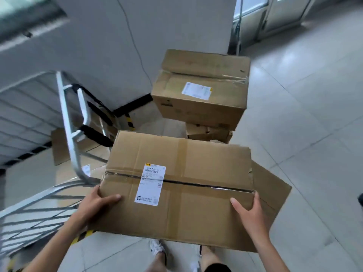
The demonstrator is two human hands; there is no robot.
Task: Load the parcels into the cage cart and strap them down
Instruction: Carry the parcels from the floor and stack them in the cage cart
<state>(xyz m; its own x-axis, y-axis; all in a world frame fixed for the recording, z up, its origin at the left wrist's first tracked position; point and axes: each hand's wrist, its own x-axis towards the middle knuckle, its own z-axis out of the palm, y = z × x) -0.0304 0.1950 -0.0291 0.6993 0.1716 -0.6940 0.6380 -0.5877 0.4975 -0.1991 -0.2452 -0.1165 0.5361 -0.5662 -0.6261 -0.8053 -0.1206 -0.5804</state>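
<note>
With the left hand (98,203) and right hand (248,208) clamping the parcel (176,185) by its ends only, it could slip or clip the cage cart (66,122) rail.

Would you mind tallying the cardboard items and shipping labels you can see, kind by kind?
Closed cardboard boxes: 3, namely the held box, the big box and a small box under it
Flat cardboard sheets: 2 ()
White shipping labels: 3 ()
Total: 8

Bare forearms with no sleeves, left hand (99,201), right hand (248,208) — ringless, black shorts (217,267), white sneakers (158,247)
</note>
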